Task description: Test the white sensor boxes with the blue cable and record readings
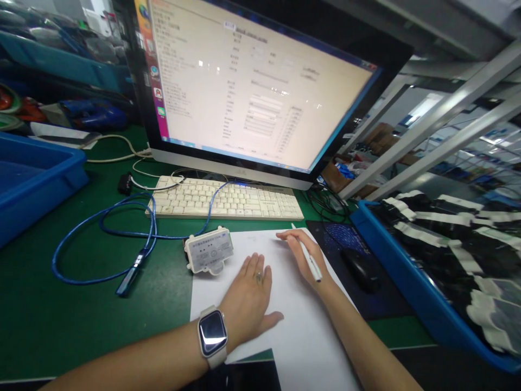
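White paper (301,326) lies on the green bench mat. Flat on it rests my left hand (250,298), fingers stretched out and thumb apart, holding nothing; a smartwatch (212,331) is on that wrist. A white pen (309,258) is held in my right hand (305,252), its tip pointing away from me over the upper right of the sheet. Just beyond my left fingertips, a small translucent-white plastic module (210,251) with a printed label sits on the sheet's upper left corner. No writing on the paper can be made out.
A keyboard (228,200) stands below a large lit monitor (252,81). Blue cable (81,281) loops at left near a blue bin (36,179). At right are a black mouse (360,269) and a blue tray (407,288) of black-and-white modules. A dark flat object (244,377) lies in front.
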Demonstrator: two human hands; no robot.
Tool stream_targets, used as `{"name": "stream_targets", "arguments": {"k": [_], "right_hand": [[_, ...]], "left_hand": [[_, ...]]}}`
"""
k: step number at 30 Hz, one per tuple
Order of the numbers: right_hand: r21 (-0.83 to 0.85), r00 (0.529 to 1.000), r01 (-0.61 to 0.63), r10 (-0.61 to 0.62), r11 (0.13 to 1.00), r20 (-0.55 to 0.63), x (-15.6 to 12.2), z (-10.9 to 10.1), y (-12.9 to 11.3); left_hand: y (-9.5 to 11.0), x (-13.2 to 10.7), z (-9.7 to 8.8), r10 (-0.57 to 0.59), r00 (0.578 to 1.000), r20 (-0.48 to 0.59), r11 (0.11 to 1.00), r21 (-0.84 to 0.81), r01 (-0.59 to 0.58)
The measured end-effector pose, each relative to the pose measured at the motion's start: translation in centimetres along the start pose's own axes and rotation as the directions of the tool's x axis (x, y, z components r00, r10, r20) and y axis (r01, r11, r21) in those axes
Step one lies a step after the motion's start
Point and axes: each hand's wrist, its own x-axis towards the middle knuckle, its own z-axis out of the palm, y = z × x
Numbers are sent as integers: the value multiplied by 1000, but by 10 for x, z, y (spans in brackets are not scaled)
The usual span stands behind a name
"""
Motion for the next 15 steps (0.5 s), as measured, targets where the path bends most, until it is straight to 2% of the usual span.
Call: {"name": "stream_targets", "arguments": {"k": [1, 3, 5, 6, 11, 15], "right_hand": [[-122, 993, 82, -70, 989, 98, -7, -8, 0], [-287, 945, 231, -144, 929, 295, -21, -18, 0], [-354, 894, 316, -152, 880, 421, -32, -20, 2], [-379, 882, 336, -147, 862, 448, -35, -18, 3], [-465, 895, 315, -96, 828, 435, -39, -9, -4], [-377, 939, 225, -97, 898, 330, -28, -6, -10]], "left_hand": [[0, 0, 0, 3, 1000, -7, 1000, -1, -3], [-1, 0, 0, 8, 1000, -25, 1000, -6, -8], [-1, 0, 0, 20, 999, -43, 1000, -9, -21], [-1, 0, -1, 28, 999, -45, 1000, -8, -29], [0, 0, -3, 22, 1000, -3, 1000, -14, -22], [0, 1, -4, 10, 999, 30, 1000, -15, -10]]}}
